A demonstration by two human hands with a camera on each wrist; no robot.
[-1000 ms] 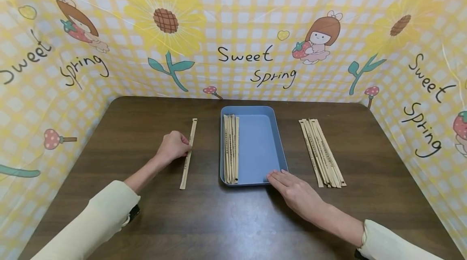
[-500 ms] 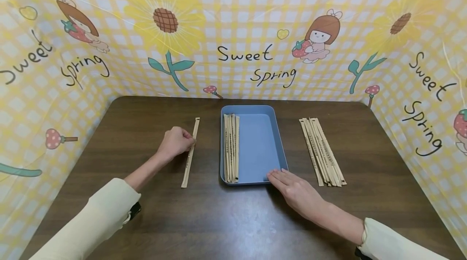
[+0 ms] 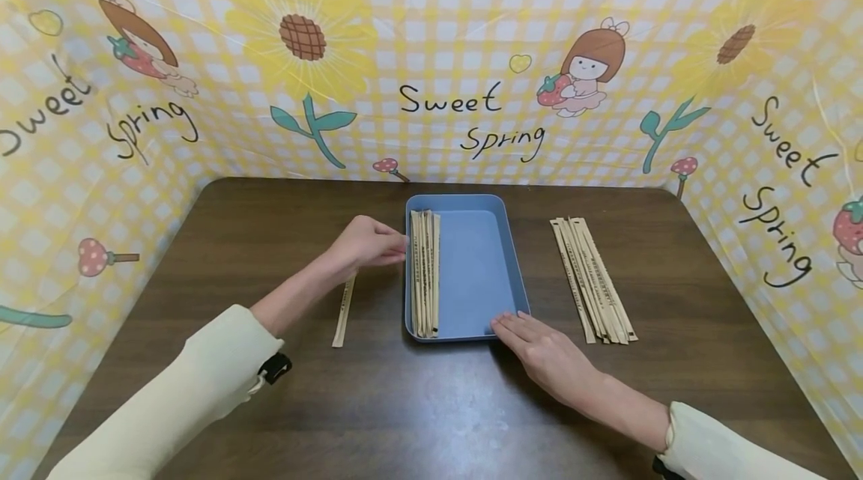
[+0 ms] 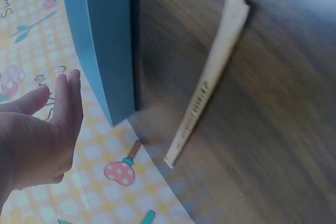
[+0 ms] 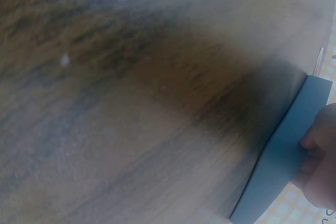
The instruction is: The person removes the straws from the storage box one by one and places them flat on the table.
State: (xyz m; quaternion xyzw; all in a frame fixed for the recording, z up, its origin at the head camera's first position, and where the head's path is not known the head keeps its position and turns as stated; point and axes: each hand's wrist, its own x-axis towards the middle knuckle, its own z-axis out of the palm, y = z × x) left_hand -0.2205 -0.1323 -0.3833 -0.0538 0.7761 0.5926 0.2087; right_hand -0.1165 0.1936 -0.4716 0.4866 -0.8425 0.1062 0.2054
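Observation:
My left hand (image 3: 369,242) is at the left wall of the blue tray (image 3: 477,259), thumb and fingers extended with nothing between them. In the left wrist view that hand (image 4: 39,137) shows its straight fingers near the tray's outer wall (image 4: 107,51). One slim paper-wrapped stick (image 3: 344,319) lies on the table below it, its far part hidden by the hand. A row of similar wrapped sticks (image 3: 425,278) fills the tray's left side. My right hand (image 3: 549,360) holds the tray's near right corner, fingers over the rim; in the right wrist view its thumb (image 5: 310,139) touches the outer wall.
Right of the tray, a loose bundle of paper-wrapped sticks (image 3: 596,285) lies slanted on the dark wooden table (image 3: 438,409). A yellow checked cloth (image 3: 445,38) stands around the table's back and sides.
My left hand has let go of the single wrapped stick, which it had been pinching, and has moved right to the tray's left wall. My right hand stays at the tray corner.

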